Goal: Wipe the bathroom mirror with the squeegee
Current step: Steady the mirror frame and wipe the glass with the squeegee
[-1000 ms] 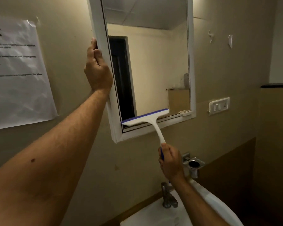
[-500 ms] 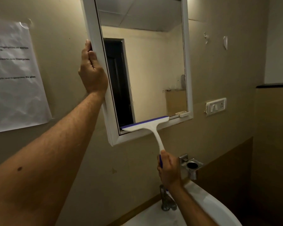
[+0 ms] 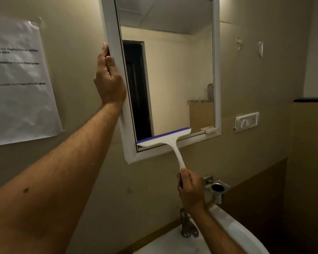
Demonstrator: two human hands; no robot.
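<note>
A white-framed mirror (image 3: 217, 70) hangs on the beige wall and reflects a dark doorway and a ceiling. My left hand (image 3: 109, 80) grips the frame's left edge about halfway up. My right hand (image 3: 190, 189) is closed around the lower end of a white squeegee (image 3: 173, 143) with a blue rubber blade. The blade lies across the bottom left of the glass, just above the lower frame, tilted up to the right. The handle runs down from the blade to my fist below the mirror.
A white sink (image 3: 237, 233) with a metal tap (image 3: 187, 226) sits below. A metal holder (image 3: 217, 189) is fixed to the wall right of my hand. A switch plate (image 3: 246, 121) is right of the mirror, a paper notice (image 3: 18, 79) left.
The squeegee blade has slid down from a little above the bottom of the glass to the lower frame edge. My left hand has kept its grip on the frame.
</note>
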